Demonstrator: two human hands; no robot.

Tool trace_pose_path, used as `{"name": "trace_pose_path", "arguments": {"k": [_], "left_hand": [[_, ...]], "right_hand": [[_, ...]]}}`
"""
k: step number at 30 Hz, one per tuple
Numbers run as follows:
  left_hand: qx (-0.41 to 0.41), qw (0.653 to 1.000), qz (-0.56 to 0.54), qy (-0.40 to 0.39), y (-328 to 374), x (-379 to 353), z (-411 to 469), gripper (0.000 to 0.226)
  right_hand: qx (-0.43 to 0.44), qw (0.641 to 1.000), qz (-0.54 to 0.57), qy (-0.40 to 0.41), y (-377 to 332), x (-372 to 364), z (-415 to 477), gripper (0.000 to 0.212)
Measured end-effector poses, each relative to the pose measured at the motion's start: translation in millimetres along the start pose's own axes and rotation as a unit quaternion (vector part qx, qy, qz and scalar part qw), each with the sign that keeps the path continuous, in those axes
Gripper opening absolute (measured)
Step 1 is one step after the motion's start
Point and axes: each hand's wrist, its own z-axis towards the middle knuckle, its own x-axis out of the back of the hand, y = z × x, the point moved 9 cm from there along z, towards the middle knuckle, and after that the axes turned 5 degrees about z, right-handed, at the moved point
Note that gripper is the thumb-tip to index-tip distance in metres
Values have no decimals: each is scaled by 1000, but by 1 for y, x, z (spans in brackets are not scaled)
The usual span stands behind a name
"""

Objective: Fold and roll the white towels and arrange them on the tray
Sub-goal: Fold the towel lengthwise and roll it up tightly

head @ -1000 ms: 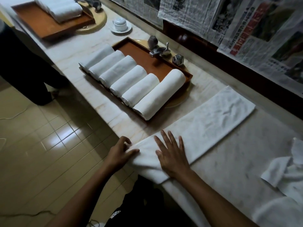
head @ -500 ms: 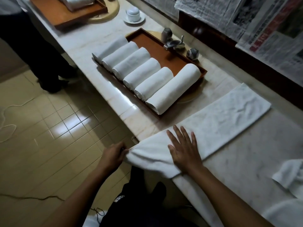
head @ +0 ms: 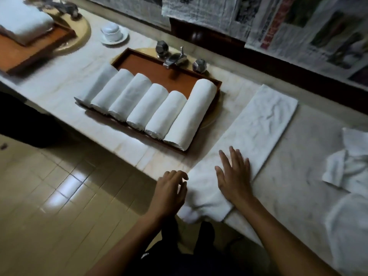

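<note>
The folded towel is pressed by the right hand with straight fingers. The left hand is blurred; its grip cannot be told.

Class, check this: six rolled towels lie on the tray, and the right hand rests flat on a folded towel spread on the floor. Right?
No: the head view shows the folded towel on the marble counter, not the floor. The six rolled towels on the tray and the flat right hand are correct.
</note>
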Motion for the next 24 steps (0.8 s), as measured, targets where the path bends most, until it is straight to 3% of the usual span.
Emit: {"name": "trace_pose_path", "arguments": {"k": [7, 10, 13, 15, 20, 24], "left_hand": [[-168, 984, 3, -59, 57, -23, 33, 19], [-199, 977, 15, -75, 70, -41, 41, 26], [-212, 973, 26, -84, 86, -63, 50, 35], [-223, 970, 39, -90, 100, -81, 64, 44], [-264, 935, 154, -182, 115, -141, 118, 59], [-224, 941, 191, -167, 84, -133, 155, 64]], "right_hand": [[-31, 997, -37, -64, 9, -7, -32, 60], [-10, 998, 58, -35, 4, 1, -59, 51], [-65, 987, 137, 54, 28, 23, -67, 47], [-117, 984, 91, 103, 56, 33, -57, 48], [-192, 980, -36, 28, 93, 22, -20, 59], [-239, 968, -45, 60, 136, 37, -22, 62]]}}
